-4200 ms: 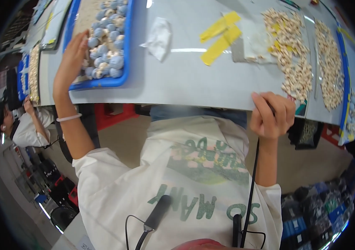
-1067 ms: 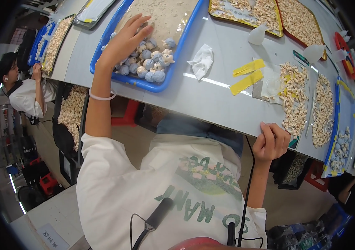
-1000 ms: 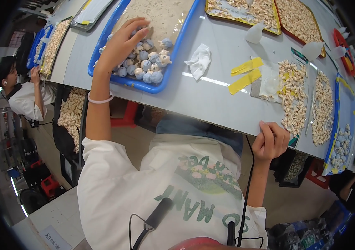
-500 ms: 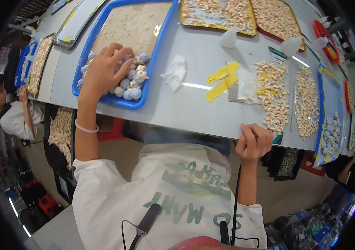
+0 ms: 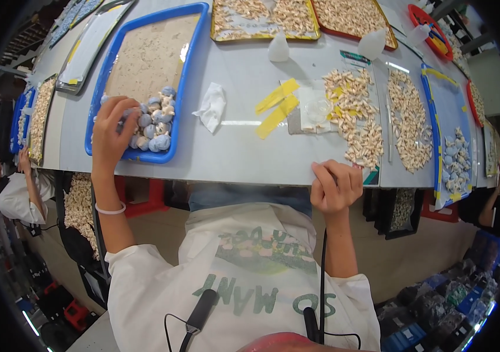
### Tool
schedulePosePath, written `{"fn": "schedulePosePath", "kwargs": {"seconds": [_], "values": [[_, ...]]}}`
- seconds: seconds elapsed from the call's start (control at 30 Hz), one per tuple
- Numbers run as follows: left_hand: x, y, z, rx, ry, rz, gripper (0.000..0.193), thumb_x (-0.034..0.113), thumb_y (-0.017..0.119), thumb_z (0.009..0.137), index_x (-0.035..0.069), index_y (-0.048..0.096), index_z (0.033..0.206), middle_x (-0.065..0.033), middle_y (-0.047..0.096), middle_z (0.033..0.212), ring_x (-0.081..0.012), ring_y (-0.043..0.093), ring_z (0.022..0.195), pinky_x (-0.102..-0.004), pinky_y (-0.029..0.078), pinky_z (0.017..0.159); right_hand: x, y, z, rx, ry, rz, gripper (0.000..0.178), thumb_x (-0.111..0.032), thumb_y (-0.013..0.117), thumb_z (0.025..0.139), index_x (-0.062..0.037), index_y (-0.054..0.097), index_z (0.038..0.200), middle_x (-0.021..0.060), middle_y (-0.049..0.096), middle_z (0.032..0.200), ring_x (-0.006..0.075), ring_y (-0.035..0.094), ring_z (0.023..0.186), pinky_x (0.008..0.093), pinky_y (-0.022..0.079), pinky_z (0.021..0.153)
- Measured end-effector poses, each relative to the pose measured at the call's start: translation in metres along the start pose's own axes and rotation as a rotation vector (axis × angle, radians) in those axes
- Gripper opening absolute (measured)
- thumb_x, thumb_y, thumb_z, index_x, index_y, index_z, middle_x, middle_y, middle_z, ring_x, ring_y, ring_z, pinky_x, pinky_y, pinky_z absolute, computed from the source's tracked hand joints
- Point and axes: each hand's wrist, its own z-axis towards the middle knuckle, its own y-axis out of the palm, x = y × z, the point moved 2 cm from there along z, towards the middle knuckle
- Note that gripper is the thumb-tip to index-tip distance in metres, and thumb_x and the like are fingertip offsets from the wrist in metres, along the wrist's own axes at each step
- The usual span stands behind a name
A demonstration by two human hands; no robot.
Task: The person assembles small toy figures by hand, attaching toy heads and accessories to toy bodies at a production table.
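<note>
Our left hand (image 5: 111,130) lies spread over the bluish-white pieces (image 5: 152,126) in the blue tray (image 5: 192,70), fingers curled onto them. Our right hand (image 5: 336,186) is clenched at the table edge (image 5: 244,170), pale pieces (image 5: 352,123) just beyond.

The left hand (image 5: 111,130) hides some blue pieces (image 5: 153,125) (count unclear) — grip unseen.

Blue tray (image 5: 186,88) – grey-blue lumps (image 5: 151,126) piled, near corner
</note>
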Motion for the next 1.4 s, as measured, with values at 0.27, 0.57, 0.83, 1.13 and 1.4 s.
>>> {"fn": "schedulePosePath", "kwargs": {"seconds": [0.27, 0.57, 0.83, 1.13, 1.4], "values": [[0.020, 0.004, -0.016, 0.051, -0.213, 0.126, 0.024, 0.016, 0.043, 0.089, 0.002, 0.052, 0.106, -0.0144, 0.053, 0.103, -0.0298, 0.050, 0.099, -0.0344, 0.036, 0.087, 0.002, -0.009, 0.009, -0.069, 0.055, 0.107, 0.025, 0.004, 0.055, 0.059, -0.0057, 0.063, 0.081, 0.0056, 0.058, 0.077, 0.0195, 0.053, 0.069, 0.0284, 0.041, 0.060], [0.038, 0.010, -0.014, 0.009, -0.289, 0.161, 0.024, 0.014, 0.046, 0.088, 0.004, 0.055, 0.108, -0.0144, 0.053, 0.107, -0.0288, 0.050, 0.101, -0.0354, 0.039, 0.084, 0.103, -0.077, 0.037, -0.022, 0.514, -0.070, 0.017, -0.001, 0.060, 0.071, -0.0045, 0.060, 0.088, 0.0065, 0.058, 0.085, 0.0195, 0.054, 0.076, 0.0282, 0.041, 0.066], [0.037, 0.016, -0.011, 0.007, -0.253, 0.188, 0.023, 0.012, 0.049, 0.087, 0.004, 0.055, 0.108, -0.0114, 0.054, 0.108, -0.0257, 0.050, 0.101, -0.0342, 0.039, 0.085, 0.135, -0.084, 0.037, -0.318, 0.699, -0.125, 0.014, -0.006, 0.062, 0.072, -0.0033, 0.061, 0.086, 0.0063, 0.058, 0.080, 0.0154, 0.054, 0.073, 0.0268, 0.041, 0.063], [0.032, 0.017, -0.006, -0.010, -0.292, 0.000, 0.019, 0.009, 0.051, 0.085, 0.004, 0.058, 0.103, -0.0097, 0.057, 0.104, -0.0221, 0.051, 0.101, -0.0327, 0.041, 0.085, 0.133, -0.073, 0.041, -0.406, 0.584, -0.238, 0.009, -0.004, 0.059, 0.073, -0.0023, 0.058, 0.081, 0.0079, 0.058, 0.077, 0.0221, 0.056, 0.069, 0.0301, 0.044, 0.063], [0.037, 0.022, -0.006, 0.187, -0.179, 0.150, 0.023, 0.001, 0.056, 0.081, 0.004, 0.057, 0.103, -0.0099, 0.056, 0.106, -0.0204, 0.054, 0.098, -0.0316, 0.043, 0.082, 0.136, -0.084, 0.030, -0.115, 0.662, -0.205, 0.011, -0.002, 0.060, 0.071, -0.0012, 0.057, 0.081, 0.0047, 0.059, 0.078, 0.0112, 0.055, 0.064, 0.0234, 0.043, 0.060]]}}
